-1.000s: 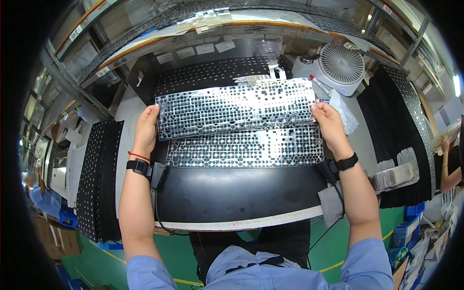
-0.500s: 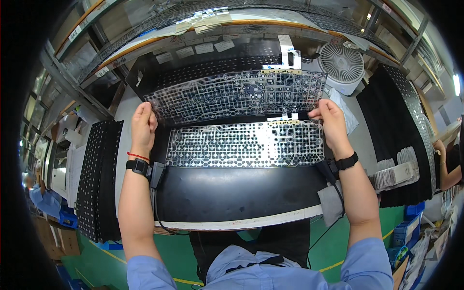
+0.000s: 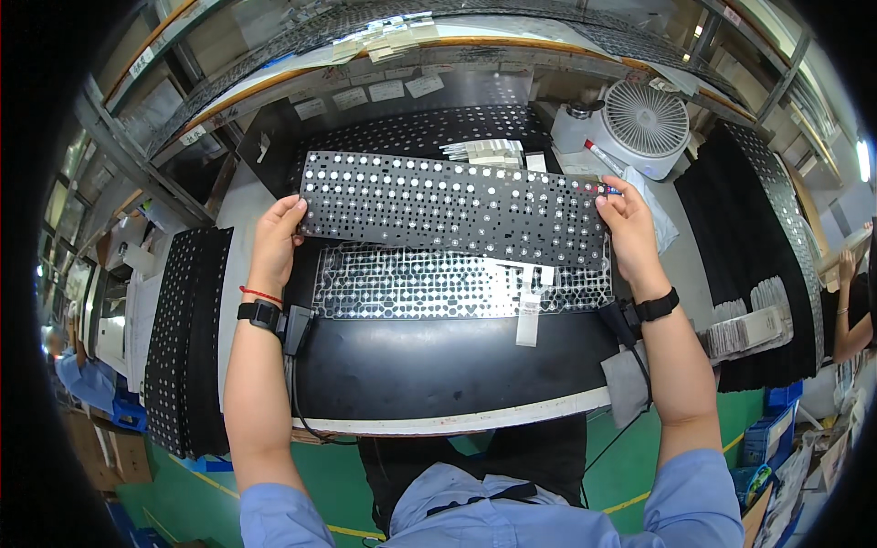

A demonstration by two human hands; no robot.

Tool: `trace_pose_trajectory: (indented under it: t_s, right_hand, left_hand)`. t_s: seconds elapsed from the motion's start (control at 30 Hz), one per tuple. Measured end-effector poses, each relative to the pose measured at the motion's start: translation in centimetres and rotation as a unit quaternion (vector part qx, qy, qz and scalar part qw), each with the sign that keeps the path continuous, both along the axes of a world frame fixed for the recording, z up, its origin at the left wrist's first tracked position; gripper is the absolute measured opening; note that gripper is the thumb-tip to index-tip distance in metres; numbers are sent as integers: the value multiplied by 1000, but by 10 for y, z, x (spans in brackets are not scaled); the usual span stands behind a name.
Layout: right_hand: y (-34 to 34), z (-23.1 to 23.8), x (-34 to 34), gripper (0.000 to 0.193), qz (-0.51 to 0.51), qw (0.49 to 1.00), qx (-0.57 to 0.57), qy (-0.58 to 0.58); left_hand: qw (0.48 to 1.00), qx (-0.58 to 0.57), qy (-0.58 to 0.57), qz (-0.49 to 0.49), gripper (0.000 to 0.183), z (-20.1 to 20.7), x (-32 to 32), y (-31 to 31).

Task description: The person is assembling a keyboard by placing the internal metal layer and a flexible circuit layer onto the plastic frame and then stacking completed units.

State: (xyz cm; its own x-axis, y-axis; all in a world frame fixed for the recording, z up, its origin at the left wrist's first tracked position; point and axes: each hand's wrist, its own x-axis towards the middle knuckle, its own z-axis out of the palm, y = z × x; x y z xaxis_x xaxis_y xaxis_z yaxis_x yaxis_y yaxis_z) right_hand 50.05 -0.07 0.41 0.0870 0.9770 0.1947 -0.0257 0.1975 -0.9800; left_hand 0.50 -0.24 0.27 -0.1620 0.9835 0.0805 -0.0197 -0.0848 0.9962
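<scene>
A long black keyboard membrane sheet [image 3: 438, 203] with rows of white dots is stretched between my two hands, tilted slightly down to the right. My left hand [image 3: 278, 236] pinches its left edge, thumb on the near face. At the opposite end, my right hand [image 3: 630, 224] grips the right edge. From the lower edge of this sheet hangs a pale connector tail [image 3: 528, 315]. Underneath and nearer to me, a clear keyboard circuit sheet [image 3: 402, 288] with a dense printed pattern lies on the black work mat [image 3: 438, 365]; the held sheet covers its far part.
A round white fan [image 3: 645, 121] stands at the back right. Stacks of black dotted sheets [image 3: 187, 338] lie to the left, with more black sheets [image 3: 744, 237] to the right. A bundle of pale tails [image 3: 749, 329] sits beside my right forearm. A shelf [image 3: 512, 50] spans the back.
The held sheet has turned over: its clear patterned side faced me before, now the black dotted side does. Its tail has swung from the top edge to the bottom. Both hands keep their hold.
</scene>
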Motion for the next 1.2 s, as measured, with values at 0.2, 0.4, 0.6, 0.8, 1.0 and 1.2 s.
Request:
trace_pose_trajectory:
  t_s: [0.2, 0.4, 0.6, 0.8, 1.0, 1.2]
  right_hand:
    - [-1, 0, -2, 32, -9, 1000, 8, -11]
    - [2, 0, 6, 28, -11, 998, -62, -26]
    - [3, -6, 12, 39, 58, 984, -88, -141]
    - [-7, 2, 8, 47, 125, 967, -117, -187]
    - [-10, 8, 3, 23, 109, 959, -111, -236]
    - [-9, 6, 4, 14, 80, 958, -71, -267]
  left_hand:
    - [999, -29, 22, -21, 10, -7, -1, 2]
    - [999, 24, -39, -12, 9, -11, -8, 5]
    - [993, 36, -107, 20, 21, -20, -26, 11]
    - [986, 44, -147, 70, 42, -12, -10, 9]
    - [995, -12, -97, 31, 37, -6, -9, 3]
    - [997, -52, -54, -2, 33, -5, -7, 1]
